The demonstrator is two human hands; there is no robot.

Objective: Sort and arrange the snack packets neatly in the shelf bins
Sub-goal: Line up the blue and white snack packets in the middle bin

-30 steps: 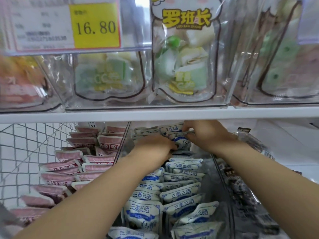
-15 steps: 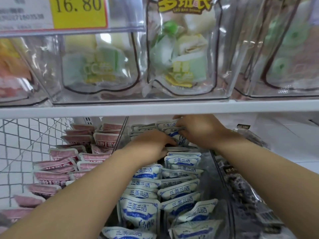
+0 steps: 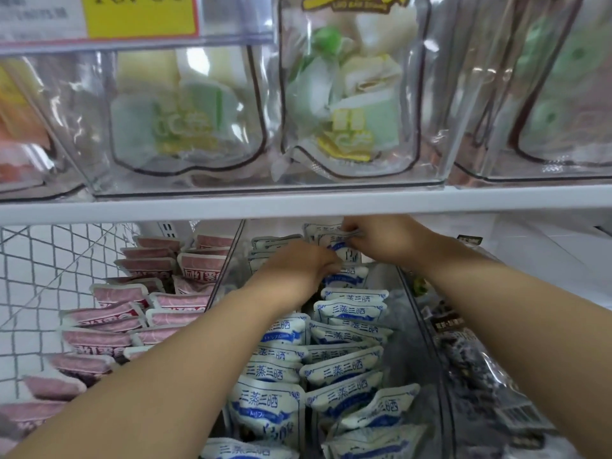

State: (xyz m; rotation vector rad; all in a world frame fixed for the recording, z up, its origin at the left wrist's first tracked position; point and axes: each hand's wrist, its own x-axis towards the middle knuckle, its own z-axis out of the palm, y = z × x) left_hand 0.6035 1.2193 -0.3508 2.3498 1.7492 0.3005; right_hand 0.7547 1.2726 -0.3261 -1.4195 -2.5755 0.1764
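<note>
Crowding under the shelf edge (image 3: 298, 203), right hand (image 3: 390, 241) grip pinching blue-white packets (image 3: 334, 241); left hand (image 3: 298, 270) grip hidden.

The yellow price tag (image 3: 139, 14) is cut off at the top edge, its digits unreadable.

White-and-blue snack packets (image 3: 344, 371) stand in rows, filling the clear bin (image 3: 427, 342).

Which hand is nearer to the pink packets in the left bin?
Left. The left hand is in the middle bin, just right of the pink packets; the right hand is farther right, at the back.
</note>
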